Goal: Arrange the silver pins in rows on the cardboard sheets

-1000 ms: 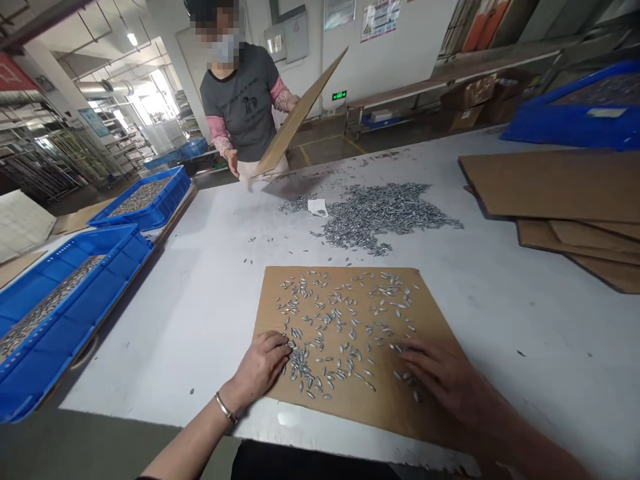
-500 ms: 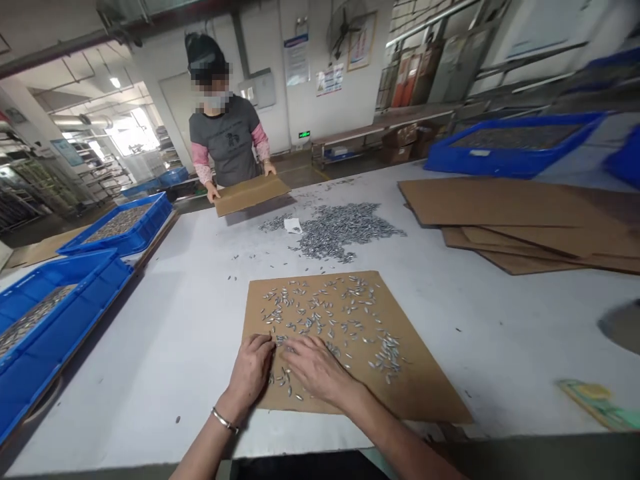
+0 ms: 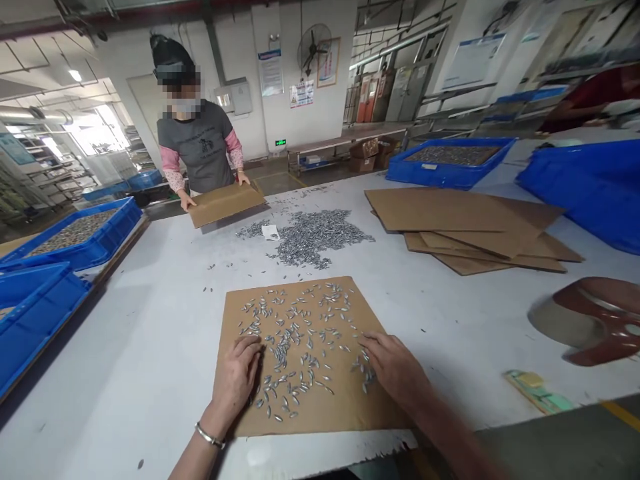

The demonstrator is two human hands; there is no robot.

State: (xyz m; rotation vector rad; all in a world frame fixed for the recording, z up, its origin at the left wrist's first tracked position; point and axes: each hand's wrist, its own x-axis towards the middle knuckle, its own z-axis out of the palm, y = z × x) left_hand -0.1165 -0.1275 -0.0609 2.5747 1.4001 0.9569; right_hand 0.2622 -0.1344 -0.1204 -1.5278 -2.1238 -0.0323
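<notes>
White-topped and broad, the counter (image 3: 160, 373) runs out beneath everything, a pale workshop wall (image 3: 280, 120) behind it. At its near edge lies a flat cardboard sheet (image 3: 360, 417), strewn with small silvery pieces (image 3: 283, 350), thickest around the middle. On the sheet's left side rests the left hand (image 3: 237, 377), fingers bent and close together, a bracelet (image 3: 209, 437) at the wrist; whether its grip has any piece cannot be told. Near the right edge, the right hand (image 3: 397, 370) reaches inward with fingers nearly together, fingertips at a small cluster; its grip, too, is unclear.

Beyond the sheet spreads a dense heap of similar pieces (image 3: 320, 233), a white scrap (image 3: 271, 232) at its left. Across the counter, a co-worker (image 3: 203, 143) holds a second cardboard sheet (image 3: 227, 203) in both hands. Rightward sit stacked cardboard sheets (image 3: 450, 210), with a filled blue tray (image 3: 440, 175) behind. Nearer are a green-and-yellow item (image 3: 543, 393) and a maroon-and-grey object (image 3: 600, 320). Two blue trays (image 3: 100, 250) stand along the left.
</notes>
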